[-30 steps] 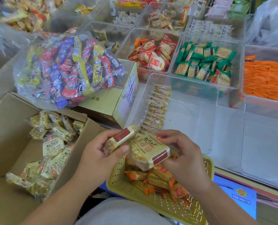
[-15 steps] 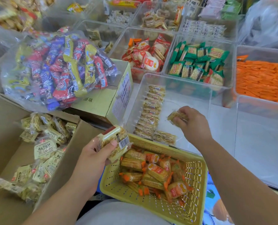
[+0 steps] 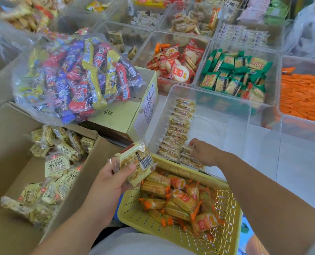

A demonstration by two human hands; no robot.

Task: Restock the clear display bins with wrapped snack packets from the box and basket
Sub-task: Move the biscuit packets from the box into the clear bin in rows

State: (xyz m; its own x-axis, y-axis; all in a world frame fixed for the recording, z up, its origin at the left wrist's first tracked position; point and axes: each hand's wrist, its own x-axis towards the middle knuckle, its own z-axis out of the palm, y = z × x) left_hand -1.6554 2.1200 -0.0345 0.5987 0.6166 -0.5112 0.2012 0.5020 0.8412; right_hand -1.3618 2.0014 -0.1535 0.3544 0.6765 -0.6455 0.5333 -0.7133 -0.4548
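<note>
The right hand (image 3: pixel 201 152) is low inside the clear bin (image 3: pixel 226 126), its fingers curled on a beige packet (image 3: pixel 187 150) at the near end, just beside the standing row (image 3: pixel 180 126). The left hand (image 3: pixel 109 183) grips a spare packet (image 3: pixel 134 162) above the rim of the yellow basket (image 3: pixel 226 205). I think it is best to set the beige packet on its edge, tight against the row, label turned like its neighbours, and to release only when it stands alone
</note>
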